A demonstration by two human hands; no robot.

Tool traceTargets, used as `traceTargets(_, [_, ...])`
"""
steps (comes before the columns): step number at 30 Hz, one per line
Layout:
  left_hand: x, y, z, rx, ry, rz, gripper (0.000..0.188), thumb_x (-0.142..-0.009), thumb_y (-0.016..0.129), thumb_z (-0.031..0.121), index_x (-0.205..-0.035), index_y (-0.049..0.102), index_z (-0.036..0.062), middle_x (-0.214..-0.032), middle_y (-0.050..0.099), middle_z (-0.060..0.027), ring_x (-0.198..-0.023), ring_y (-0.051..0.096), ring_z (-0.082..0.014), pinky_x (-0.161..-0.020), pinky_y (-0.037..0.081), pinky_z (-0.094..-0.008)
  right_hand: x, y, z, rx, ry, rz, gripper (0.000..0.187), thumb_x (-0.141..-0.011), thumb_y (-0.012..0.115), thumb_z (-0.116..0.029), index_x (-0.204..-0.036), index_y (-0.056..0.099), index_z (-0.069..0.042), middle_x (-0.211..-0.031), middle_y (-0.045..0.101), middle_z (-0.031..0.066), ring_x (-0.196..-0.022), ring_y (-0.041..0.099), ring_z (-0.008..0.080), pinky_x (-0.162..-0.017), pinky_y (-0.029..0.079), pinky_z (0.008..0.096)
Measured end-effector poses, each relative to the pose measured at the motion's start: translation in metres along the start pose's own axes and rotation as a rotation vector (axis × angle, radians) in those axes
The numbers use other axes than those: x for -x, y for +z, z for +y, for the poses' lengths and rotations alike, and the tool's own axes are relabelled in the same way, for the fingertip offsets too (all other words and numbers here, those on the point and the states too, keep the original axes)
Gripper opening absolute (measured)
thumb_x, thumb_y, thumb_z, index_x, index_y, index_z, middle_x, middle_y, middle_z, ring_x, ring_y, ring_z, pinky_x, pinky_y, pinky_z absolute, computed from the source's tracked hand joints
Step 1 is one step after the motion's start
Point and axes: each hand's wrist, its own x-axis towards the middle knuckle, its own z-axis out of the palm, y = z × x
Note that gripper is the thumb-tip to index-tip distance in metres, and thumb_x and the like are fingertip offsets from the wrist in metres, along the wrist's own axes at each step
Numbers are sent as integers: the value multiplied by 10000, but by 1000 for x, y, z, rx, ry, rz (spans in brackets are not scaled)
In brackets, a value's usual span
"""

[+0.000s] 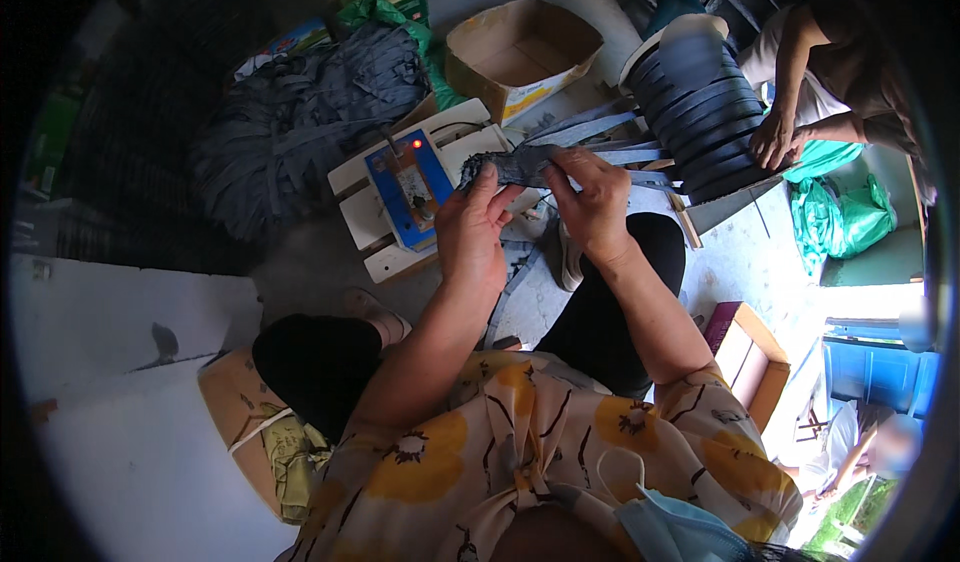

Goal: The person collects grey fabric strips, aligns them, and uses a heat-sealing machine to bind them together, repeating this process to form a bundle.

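A bunch of grey-blue flat straps (523,167) is stretched between my two hands. My left hand (472,227) is closed at its frayed left end, thumb uppermost. Further right, the fingers of my right hand (592,200) pinch the same bunch. From there several straps (610,127) run rightward to a large spool (700,112) wound with dark strap. Just left of my hands, a blue-topped device (408,190) with a lit red lamp sits on a white slatted stool (380,262).
A big heap of grey straps (310,112) lies at the far left, beside an open cardboard box (522,57). Another person's hands (780,142) rest by the spool. Green plastic bags (845,222) and an open carton (745,362) are at the right; a box (240,422) stands at lower left.
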Motion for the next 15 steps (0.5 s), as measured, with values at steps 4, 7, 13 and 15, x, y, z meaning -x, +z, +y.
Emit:
traceTargets(4, [2, 2, -1, 17, 19, -34, 300, -874, 653, 279, -1053, 583, 49, -994, 656, -51, -879, 641, -159, -691, 396, -249, -2, 5, -3, 121, -134, 49, 176, -662, 678, 7, -831, 640, -24, -771, 619, 117, -649, 619, 285, -553, 495, 336])
traceTargets(7, [-1, 0, -8, 45, 8, -51, 274, -886, 637, 246, -1095, 590, 75, -1018, 649, -32, -869, 636, -148, -694, 396, -241, -3, 12, -3, 289, -287, 19, 208, -648, 655, -44, -856, 653, -55, -839, 625, 76, -699, 614, 246, -571, 502, 325])
traceTargets(13, [-6, -6, -16, 112, -1, -44, 271, -894, 617, 186, -1145, 589, 89, -1051, 628, -4, -869, 604, -119, -713, 405, -238, 1, 21, -14, 517, -296, -210, 334, -675, 598, -148, -991, 654, -57, -946, 575, 25, -854, 557, 200, -670, 496, 303])
traceTargets(15, [-7, -8, -18, 126, -7, -39, 269, -890, 619, 182, -1142, 591, 89, -1051, 623, -3, -871, 595, -114, -723, 410, -244, 4, 20, -13, 520, -303, -235, 339, -676, 597, -146, -998, 652, -54, -944, 574, 28, -846, 556, 202, -666, 496, 304])
